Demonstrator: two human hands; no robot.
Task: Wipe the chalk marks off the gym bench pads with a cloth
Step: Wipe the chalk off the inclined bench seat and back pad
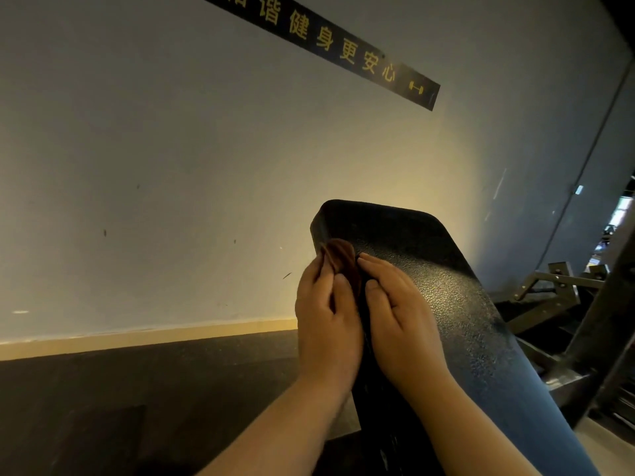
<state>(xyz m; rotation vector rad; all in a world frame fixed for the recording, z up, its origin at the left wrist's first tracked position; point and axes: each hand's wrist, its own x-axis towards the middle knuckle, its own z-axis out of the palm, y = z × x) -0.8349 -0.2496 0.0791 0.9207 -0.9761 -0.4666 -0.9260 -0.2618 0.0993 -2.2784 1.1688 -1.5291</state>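
Note:
A black textured bench pad (443, 280) slopes up and away from me, its rounded top end near the wall. A small brown cloth (340, 257) lies against the pad's upper left edge. My left hand (326, 317) holds the cloth at the pad's left side, its fingers curled round it. My right hand (398, 314) rests flat on the pad's face just right of the cloth, its fingertips touching the cloth's edge. No chalk marks stand out on the lit part of the pad.
A pale wall (171, 201) with a black sign strip (330, 42) stands close behind the bench. Dark rubber floor (137, 389) lies to the left. The metal bench frame and a rack (563, 290) crowd the right side.

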